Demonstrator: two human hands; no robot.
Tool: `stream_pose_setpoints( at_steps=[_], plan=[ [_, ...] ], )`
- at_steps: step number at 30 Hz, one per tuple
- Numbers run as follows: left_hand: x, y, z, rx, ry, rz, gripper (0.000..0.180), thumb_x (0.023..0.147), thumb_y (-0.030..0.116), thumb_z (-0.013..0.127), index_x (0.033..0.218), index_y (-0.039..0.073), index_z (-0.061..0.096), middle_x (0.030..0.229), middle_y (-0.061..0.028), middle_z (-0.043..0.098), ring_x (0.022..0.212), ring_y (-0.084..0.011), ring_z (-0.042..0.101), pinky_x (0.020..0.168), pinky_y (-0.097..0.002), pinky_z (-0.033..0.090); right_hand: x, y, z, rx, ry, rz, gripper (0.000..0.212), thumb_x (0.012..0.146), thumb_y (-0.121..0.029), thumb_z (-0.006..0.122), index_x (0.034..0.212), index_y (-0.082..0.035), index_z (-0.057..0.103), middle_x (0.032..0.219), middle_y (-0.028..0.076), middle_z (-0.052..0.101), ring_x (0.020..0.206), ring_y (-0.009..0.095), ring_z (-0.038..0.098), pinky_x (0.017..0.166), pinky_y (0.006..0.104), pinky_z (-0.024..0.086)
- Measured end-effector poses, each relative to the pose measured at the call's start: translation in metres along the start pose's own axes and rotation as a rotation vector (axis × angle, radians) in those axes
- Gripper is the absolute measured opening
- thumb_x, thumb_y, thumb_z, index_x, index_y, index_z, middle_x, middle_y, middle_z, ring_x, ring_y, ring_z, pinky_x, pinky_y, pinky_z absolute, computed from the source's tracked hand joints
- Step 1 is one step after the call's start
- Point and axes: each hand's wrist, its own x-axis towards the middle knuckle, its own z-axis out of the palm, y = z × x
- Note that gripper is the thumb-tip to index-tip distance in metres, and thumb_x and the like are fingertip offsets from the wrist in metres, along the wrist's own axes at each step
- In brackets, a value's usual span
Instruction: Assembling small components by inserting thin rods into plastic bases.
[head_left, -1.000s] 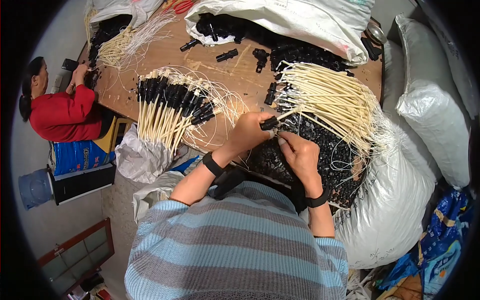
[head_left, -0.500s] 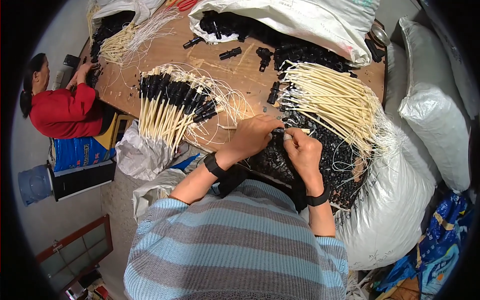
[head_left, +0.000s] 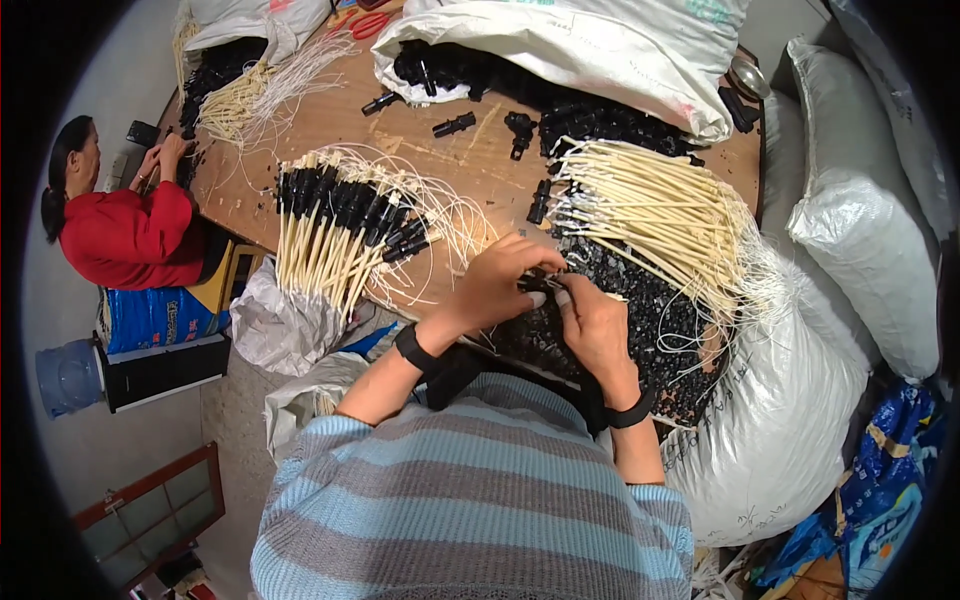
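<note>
Head view: left hand (head_left: pixel 497 282) and right hand (head_left: pixel 590 325), apart a second ago, now pinch together on a black plastic connector (head_left: pixel 540 283), seating its cream tube (head_left: pixel 600 294).

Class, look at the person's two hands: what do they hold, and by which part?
Both the left hand and right hand pinch a small black plastic connector at its ends; the exact grip is hidden.

A wooden table (head_left: pixel 470 150) carried the work. At its middle lay a bundle of cream tubes with black caps (head_left: pixel 340 220). Right of that bundle lay a larger sheaf of cream tubes (head_left: pixel 660 205); beyond it, loose black connectors (head_left: pixel 455 124) and a white sack (head_left: pixel 600 45); to its far left, thin white wires (head_left: pixel 290 80).
</note>
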Motion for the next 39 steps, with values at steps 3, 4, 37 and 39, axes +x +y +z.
stream_pose_setpoints(
  at_steps=[3, 4, 37, 39],
  plan=[
    [0.001, 0.0, 0.004, 0.098, 0.118, 0.073, 0.034, 0.065, -0.006, 0.068, 0.097, 0.007, 0.064, 0.085, -0.0059, 0.064, 0.083, -0.0236, 0.06, 0.075, -0.0338, 0.048, 0.0, -0.002, 0.001, -0.03, 0.021, -0.007, 0.01, 0.088, -0.009, 0.06, 0.097, -0.004, 0.062, 0.073, 0.018, 0.064, 0.061, 0.038, 0.062, 0.051, 0.0436, 0.047],
    [0.002, -0.002, 0.006, 0.089, 0.156, 0.101, 0.027, 0.065, -0.003, 0.07, 0.09, 0.007, 0.065, 0.08, -0.005, 0.062, 0.08, -0.0235, 0.058, 0.071, -0.0338, 0.048, 0.001, -0.004, 0.0, -0.042, 0.026, 0.001, 0.01, 0.089, -0.009, 0.06, 0.098, -0.005, 0.063, 0.074, 0.018, 0.064, 0.061, 0.038, 0.062, 0.051, 0.0434, 0.047],
    [0.017, -0.06, 0.022, -0.477, 0.134, -0.521, 0.015, 0.075, -0.008, 0.064, 0.086, 0.003, 0.064, 0.076, 0.0035, 0.062, 0.072, -0.0049, 0.057, 0.062, -0.0191, 0.046, -0.004, 0.036, 0.015, 0.299, 0.119, 0.549, 0.012, 0.084, -0.016, 0.067, 0.085, -0.005, 0.069, 0.053, 0.007, 0.051, 0.047, 0.013, 0.045, 0.049, 0.0303, 0.039],
    [0.018, -0.028, 0.036, -0.408, 0.171, -0.35, 0.016, 0.075, -0.008, 0.064, 0.086, 0.002, 0.063, 0.077, 0.0019, 0.062, 0.073, -0.0058, 0.058, 0.063, -0.0201, 0.047, -0.001, 0.038, 0.019, 0.287, 0.084, 0.563, 0.011, 0.085, -0.014, 0.067, 0.085, -0.004, 0.07, 0.052, 0.004, 0.048, 0.047, 0.01, 0.044, 0.048, 0.029, 0.038]
  ],
)
